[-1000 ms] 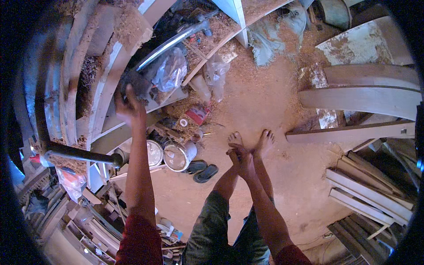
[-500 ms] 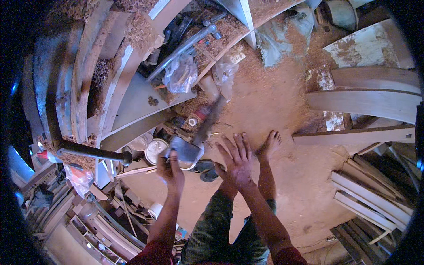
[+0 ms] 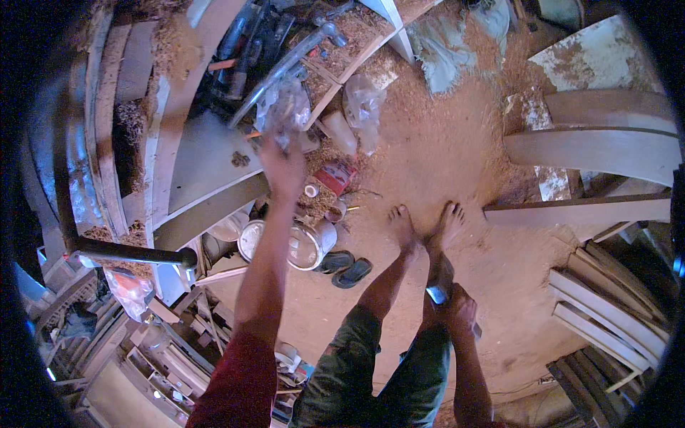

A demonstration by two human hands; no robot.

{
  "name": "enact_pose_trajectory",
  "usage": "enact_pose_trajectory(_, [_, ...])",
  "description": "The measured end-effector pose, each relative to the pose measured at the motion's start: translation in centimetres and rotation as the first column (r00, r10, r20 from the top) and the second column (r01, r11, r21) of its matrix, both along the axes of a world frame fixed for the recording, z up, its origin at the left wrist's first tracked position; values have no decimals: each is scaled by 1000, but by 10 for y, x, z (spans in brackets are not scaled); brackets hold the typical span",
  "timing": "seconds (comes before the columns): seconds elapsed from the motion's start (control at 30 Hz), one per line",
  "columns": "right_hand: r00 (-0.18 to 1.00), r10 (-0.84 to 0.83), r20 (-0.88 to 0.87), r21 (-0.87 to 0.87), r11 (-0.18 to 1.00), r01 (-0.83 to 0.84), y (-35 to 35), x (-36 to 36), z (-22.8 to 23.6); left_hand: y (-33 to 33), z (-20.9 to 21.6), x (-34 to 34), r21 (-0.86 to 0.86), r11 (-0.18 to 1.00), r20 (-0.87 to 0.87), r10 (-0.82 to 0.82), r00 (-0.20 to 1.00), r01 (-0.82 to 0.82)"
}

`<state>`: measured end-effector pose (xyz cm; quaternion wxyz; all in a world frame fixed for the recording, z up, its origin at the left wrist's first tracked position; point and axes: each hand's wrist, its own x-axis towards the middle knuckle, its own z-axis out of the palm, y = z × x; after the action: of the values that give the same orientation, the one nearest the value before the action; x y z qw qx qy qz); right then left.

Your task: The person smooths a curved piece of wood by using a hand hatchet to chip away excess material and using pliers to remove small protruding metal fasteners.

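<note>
My left arm stretches forward over the clutter, and my left hand is at the crumpled clear plastic bag beside a long metal bar clamp. Motion smears its fingers, so I cannot make out whether they grip anything. Low in front of my right shin, my right hand is closed around a grey-handled tool. Its shiny part catches light on one side of the fist, and a dark part overlaps my leg. Its exact kind does not show clearly.
White buckets and dark sandals lie left of my bare feet. Near them is a red can among wood shavings. Curved wooden pieces and stacked boards stand right. A dark metal bar juts in at left.
The grey-handled tool has passed from my left hand to my right, which has closed and dropped lower. My left hand has reached forward to the plastic bag. The view has shifted slightly.
</note>
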<state>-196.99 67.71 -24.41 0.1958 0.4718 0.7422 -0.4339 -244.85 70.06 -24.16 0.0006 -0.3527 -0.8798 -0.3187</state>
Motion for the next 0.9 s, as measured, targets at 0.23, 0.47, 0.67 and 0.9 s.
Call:
enact_pose_trajectory(0.23, [975,-107,192,100,991,89,-44,26,50,45,-19,-163,-83,929,-380,304,873,-360])
enact_pose_trajectory(0.47, [963,-215,160,272,948,167,-68,38,31,51,-30,-192,-415,866,-282,171,944,-281])
enact_pose_trajectory(0.67, [948,-246,200,191,959,209,-45,33,42,69,-2,-158,-279,939,-363,91,927,-202])
enact_pose_trajectory(0.9, [961,-267,74,202,948,247,-48,41,36,39,11,-133,-240,952,-518,42,854,-193])
